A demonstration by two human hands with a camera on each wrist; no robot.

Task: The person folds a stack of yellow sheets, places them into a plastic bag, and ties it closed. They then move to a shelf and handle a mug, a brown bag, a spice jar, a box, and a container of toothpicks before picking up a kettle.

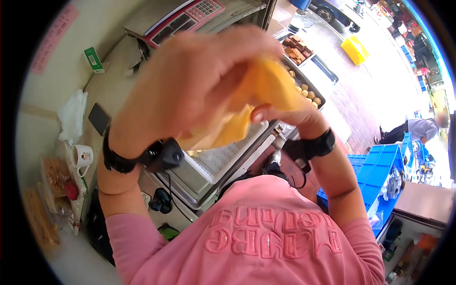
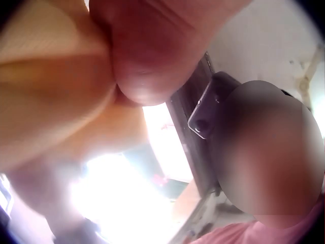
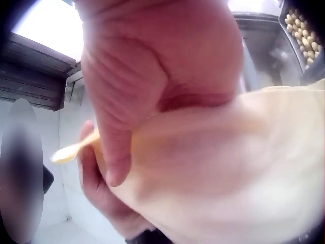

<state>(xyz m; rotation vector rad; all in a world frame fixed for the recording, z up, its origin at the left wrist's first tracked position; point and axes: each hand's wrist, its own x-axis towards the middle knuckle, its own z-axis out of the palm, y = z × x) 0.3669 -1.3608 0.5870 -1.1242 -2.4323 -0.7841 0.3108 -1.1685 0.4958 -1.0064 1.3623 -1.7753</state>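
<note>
A soft, thin yellow sheet hangs folded between my two raised hands; its exact kind I cannot tell. My left hand grips it from the left, fingers bent over its upper part and blurred. On the other side, my right hand holds it with the thumb lying along its near face. In the right wrist view the pale sheet spreads wide below the right hand, and the left hand shows behind its edge. Beneath the sheet lies a white perforated tray, partly hidden by it.
Behind the hands stands a pink scale. Trays of brown blocks and pale round balls sit at the far right. A phone and a white mug lie left. Blue crates and a bending person are at right.
</note>
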